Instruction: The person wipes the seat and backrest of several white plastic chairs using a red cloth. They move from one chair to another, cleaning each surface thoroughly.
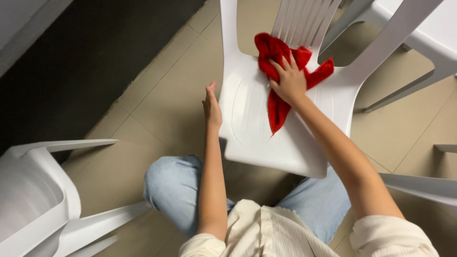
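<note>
Right hand [289, 82] is pressing flat on a red cloth [277, 71], fingers spread over it, palm down, not clenching it. Cloth is lying crumpled on the seat of a white plastic chair [252, 128], near the back edge where the slatted backrest [304, 21] is meeting the seat; one tail is hanging toward the seat middle, another is sticking out to the right of the wrist.

Left hand [211, 107] is sitting open at the chair's left seat edge, fingers straight and together, thumb side up, touching or just beside the rim; can't tell which. Holding nothing.

Person is crouching in front of the chair, knees in light blue jeans [176, 183] just below the seat's front edge, cream top at the bottom of the view.

Second white chair [38, 190] is sitting at lower left, well apart. Another white furniture piece [419, 28] is showing at upper right. Floor [157, 95] is beige tile, dark strip at upper left.
</note>
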